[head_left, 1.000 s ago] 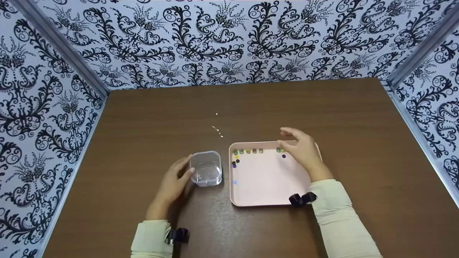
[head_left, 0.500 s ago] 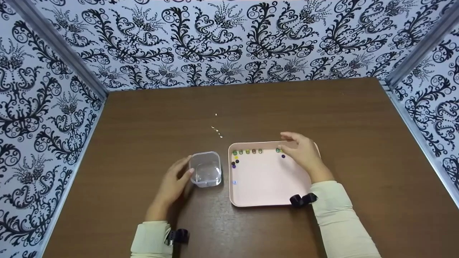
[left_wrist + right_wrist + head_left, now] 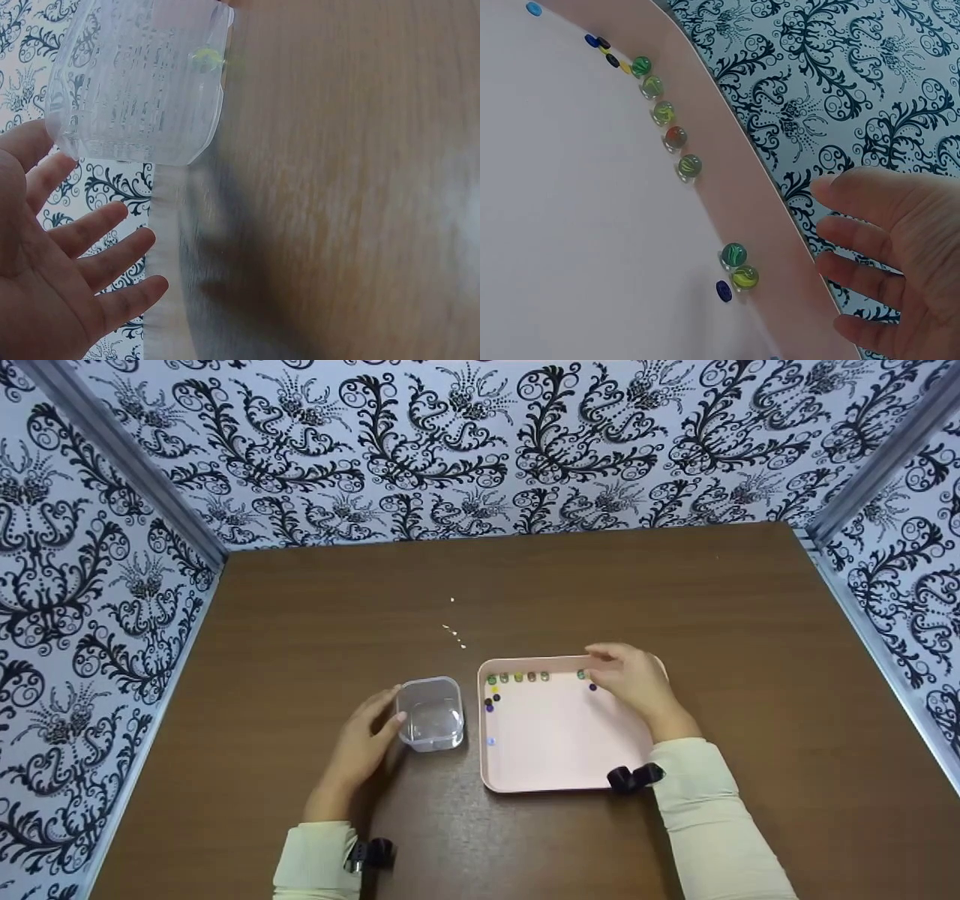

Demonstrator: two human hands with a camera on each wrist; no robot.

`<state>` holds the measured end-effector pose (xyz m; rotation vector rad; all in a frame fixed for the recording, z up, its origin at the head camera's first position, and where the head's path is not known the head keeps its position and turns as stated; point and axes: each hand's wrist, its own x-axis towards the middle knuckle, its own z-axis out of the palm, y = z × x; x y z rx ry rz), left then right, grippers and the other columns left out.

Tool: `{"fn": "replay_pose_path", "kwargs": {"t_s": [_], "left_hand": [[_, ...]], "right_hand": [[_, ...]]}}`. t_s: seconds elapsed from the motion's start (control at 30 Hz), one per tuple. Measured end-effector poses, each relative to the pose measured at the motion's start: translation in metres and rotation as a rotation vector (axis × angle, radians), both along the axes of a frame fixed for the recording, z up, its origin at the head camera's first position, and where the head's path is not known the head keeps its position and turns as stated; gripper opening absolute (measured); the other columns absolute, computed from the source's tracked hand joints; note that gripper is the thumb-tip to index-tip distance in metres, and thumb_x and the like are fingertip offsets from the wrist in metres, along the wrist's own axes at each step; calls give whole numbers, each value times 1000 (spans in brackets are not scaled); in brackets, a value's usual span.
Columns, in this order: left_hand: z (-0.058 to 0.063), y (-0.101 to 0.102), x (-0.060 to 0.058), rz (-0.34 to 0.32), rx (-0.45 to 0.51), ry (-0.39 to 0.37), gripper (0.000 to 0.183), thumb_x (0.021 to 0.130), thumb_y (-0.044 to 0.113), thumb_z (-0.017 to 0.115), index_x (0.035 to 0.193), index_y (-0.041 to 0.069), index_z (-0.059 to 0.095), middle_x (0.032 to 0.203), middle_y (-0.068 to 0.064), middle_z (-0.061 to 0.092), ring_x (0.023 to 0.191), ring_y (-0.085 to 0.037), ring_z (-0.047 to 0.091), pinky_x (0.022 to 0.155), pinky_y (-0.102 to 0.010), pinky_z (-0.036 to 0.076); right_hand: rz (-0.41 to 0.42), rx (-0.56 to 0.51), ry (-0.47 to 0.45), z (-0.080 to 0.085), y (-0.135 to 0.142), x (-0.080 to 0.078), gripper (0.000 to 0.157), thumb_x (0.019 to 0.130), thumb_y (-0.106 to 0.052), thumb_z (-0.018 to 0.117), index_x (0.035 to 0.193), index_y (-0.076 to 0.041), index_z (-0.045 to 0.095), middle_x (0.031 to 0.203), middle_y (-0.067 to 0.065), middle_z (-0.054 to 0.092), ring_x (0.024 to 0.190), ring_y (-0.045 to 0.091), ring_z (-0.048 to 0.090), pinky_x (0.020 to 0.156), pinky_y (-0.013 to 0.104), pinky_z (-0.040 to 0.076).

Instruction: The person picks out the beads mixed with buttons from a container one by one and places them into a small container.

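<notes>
My left hand (image 3: 367, 739) rests its thumb and fingers against the left side of a clear plastic container (image 3: 433, 718). In the left wrist view its other fingers are spread, and a yellow-green spot shows through the container (image 3: 142, 82). My right hand (image 3: 634, 682), fingers bent loosely and holding nothing, is over the far right part of a pink tray (image 3: 562, 742). Near its thumb are a green marble (image 3: 734, 255), a yellow-green marble (image 3: 745, 277) and a dark blue button-like disc (image 3: 724, 291). The yellow-green marble is hidden behind the thumb in the head view.
Several marbles (image 3: 664, 113) line the tray's far wall at the left. Small yellow and dark discs (image 3: 612, 60) lie by its left corner, with a light blue disc (image 3: 491, 742) nearer me. Patterned panels (image 3: 480, 450) enclose the brown table (image 3: 337, 607).
My right hand has lowered slightly toward the tray, its fingers and thumb coming nearer me and covering the yellow-green marble in the head view. The left hand and container stay put.
</notes>
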<state>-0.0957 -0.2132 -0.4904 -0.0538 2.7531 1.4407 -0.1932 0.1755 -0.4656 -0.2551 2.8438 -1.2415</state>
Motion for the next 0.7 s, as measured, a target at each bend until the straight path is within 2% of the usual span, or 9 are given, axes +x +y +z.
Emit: {"fn": "replay_pose_path", "kwargs": {"t_s": [0.1, 0.37, 0.53, 0.7], "left_hand": [[0, 0, -1, 1, -4, -2, 49, 97, 28, 59, 143, 13, 48, 148, -16, 42, 141, -36, 31, 115, -55, 21], [-1, 0, -2, 1, -14, 50, 47, 96, 22, 61, 140, 10, 52, 145, -17, 46, 138, -35, 36, 114, -53, 24], [-2, 0, -2, 2, -20, 75, 46, 95, 21, 62, 139, 9, 53, 143, -18, 48, 137, -36, 38, 113, -54, 25], [0, 0, -1, 3, -14, 43, 47, 96, 24, 61, 140, 11, 52, 145, -16, 46, 138, -34, 35, 114, -53, 24]], "right_hand": [[1, 8, -2, -1, 0, 0, 36, 83, -13, 73, 117, -3, 68, 119, 18, 66, 114, 36, 59, 99, 48, 45], [-4, 26, 12, -5, 1, -1, 33, 82, -11, 73, 113, -2, 70, 115, 19, 67, 106, 34, 63, 94, 46, 48], [7, -24, -47, -8, 2, -2, 34, 83, -10, 70, 115, 1, 69, 115, 21, 67, 100, 30, 67, 86, 41, 55], [17, -44, -92, -10, 3, -2, 34, 85, -8, 67, 116, 4, 67, 111, 22, 68, 99, 32, 68, 81, 36, 57]]}}
